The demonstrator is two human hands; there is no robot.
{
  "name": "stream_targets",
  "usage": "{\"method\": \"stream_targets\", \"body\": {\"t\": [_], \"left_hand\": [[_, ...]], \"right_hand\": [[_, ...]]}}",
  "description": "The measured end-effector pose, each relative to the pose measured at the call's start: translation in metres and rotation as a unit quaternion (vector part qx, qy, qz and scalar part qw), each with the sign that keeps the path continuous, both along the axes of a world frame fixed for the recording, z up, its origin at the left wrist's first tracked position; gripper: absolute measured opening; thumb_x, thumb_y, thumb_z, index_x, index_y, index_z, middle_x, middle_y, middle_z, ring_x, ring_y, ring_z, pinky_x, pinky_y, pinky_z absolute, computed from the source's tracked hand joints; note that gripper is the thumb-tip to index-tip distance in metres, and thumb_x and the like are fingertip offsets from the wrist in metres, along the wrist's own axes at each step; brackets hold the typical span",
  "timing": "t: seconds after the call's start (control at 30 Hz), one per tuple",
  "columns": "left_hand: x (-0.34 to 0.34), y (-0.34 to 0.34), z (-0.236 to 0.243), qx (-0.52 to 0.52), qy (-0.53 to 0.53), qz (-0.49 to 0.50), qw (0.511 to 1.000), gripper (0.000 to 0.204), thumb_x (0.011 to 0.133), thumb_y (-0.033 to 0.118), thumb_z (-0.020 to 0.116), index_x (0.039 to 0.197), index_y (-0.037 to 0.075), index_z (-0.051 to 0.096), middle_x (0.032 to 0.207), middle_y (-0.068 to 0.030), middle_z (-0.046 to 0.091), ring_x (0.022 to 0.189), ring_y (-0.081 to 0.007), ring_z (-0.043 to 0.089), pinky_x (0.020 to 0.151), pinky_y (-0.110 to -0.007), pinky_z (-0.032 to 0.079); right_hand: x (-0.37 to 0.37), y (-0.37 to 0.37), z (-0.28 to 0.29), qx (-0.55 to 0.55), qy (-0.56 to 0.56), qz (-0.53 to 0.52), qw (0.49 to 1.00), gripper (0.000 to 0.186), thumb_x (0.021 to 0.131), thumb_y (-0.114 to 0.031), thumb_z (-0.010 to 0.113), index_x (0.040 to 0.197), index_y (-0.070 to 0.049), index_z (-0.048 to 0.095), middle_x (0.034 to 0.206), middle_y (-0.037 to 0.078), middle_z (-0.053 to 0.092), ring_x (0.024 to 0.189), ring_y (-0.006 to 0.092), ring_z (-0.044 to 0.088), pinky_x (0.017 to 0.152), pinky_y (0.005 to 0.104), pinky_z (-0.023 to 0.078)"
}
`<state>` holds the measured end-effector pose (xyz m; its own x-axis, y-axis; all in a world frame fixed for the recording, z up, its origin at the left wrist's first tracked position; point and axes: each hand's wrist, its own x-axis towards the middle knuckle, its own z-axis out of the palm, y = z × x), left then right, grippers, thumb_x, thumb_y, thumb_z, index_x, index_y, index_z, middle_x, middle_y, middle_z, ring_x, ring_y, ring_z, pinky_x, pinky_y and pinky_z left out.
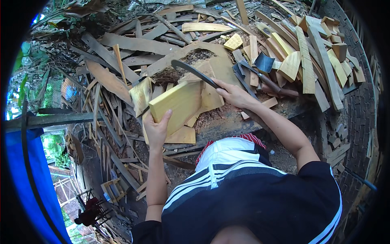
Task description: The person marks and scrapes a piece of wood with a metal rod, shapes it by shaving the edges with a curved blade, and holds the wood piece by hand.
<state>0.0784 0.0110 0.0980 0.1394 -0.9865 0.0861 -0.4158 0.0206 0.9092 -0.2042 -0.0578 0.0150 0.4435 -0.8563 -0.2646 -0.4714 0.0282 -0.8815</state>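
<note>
My left hand grips a thick pale-yellow wooden board near its lower left end, thumb on the face, holding it tilted above a worn wooden work surface. My right hand is closed round the handle of a long dark machete, whose curved tip points up and left, above the board. Whether the blade touches the board I cannot tell. A rough yellow wood piece lies just behind the board's left end, and more offcuts lie beneath it.
Wood scraps heap behind and left. At right are stacked pieces and dark metal tools. A brick surface lies far right. A blue tarp hangs at left beside a beam; a dark figure, perhaps a person, appears lower left.
</note>
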Motion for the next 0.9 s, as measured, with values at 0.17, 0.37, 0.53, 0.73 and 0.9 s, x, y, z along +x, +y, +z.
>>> {"method": "stream_targets", "body": {"t": [0.17,0.37,0.53,0.73,0.9], "left_hand": [[-0.026,0.012,0.008,-0.023,-0.011,0.025,0.999,0.030,0.086,0.013,0.073,0.105,-0.008,0.064,0.094,-0.0115,0.070,0.083,-0.0137,0.065,0.074,-0.027,0.051],[-0.014,0.017,-0.027,-0.039,-0.001,0.059,0.997,0.032,0.086,0.015,0.074,0.106,-0.008,0.064,0.093,-0.0110,0.071,0.082,-0.0143,0.066,0.074,-0.028,0.051],[-0.010,0.030,-0.047,-0.078,-0.006,0.110,0.991,0.034,0.086,0.015,0.074,0.109,-0.007,0.063,0.098,-0.0113,0.069,0.085,-0.0146,0.064,0.077,-0.029,0.050],[-0.014,0.030,-0.041,-0.080,0.014,0.099,0.992,0.031,0.086,0.014,0.074,0.107,-0.007,0.064,0.095,-0.0102,0.070,0.084,-0.0142,0.065,0.076,-0.029,0.051],[-0.022,0.012,-0.050,-0.119,-0.038,0.082,0.989,0.031,0.086,0.016,0.074,0.102,-0.009,0.064,0.089,-0.0134,0.072,0.078,-0.0167,0.069,0.069,-0.029,0.052]], "right_hand": [[0.007,-0.013,0.059,-0.100,-0.088,-0.054,0.990,0.048,0.100,-0.030,0.047,0.146,-0.018,0.039,0.122,0.022,0.061,0.113,0.0381,0.060,0.096,0.0415,0.046],[-0.003,-0.005,0.026,-0.108,-0.001,-0.073,0.991,0.071,0.086,-0.034,0.069,0.147,-0.015,0.037,0.082,0.019,0.065,0.080,0.0362,0.068,0.070,0.0419,0.050],[-0.020,0.043,-0.041,-0.117,0.059,-0.063,0.989,0.095,0.073,-0.035,0.081,0.149,-0.011,0.030,0.070,0.019,0.061,0.070,0.0368,0.066,0.065,0.0430,0.049],[0.012,0.025,-0.071,-0.148,0.071,-0.119,0.979,0.089,0.073,-0.028,0.079,0.146,-0.007,0.033,0.088,0.028,0.067,0.084,0.0430,0.066,0.076,0.0473,0.052],[0.023,-0.010,-0.095,-0.211,0.054,-0.132,0.967,0.066,0.077,-0.024,0.075,0.135,-0.007,0.045,0.091,0.025,0.068,0.088,0.0425,0.065,0.079,0.0470,0.052]]}}
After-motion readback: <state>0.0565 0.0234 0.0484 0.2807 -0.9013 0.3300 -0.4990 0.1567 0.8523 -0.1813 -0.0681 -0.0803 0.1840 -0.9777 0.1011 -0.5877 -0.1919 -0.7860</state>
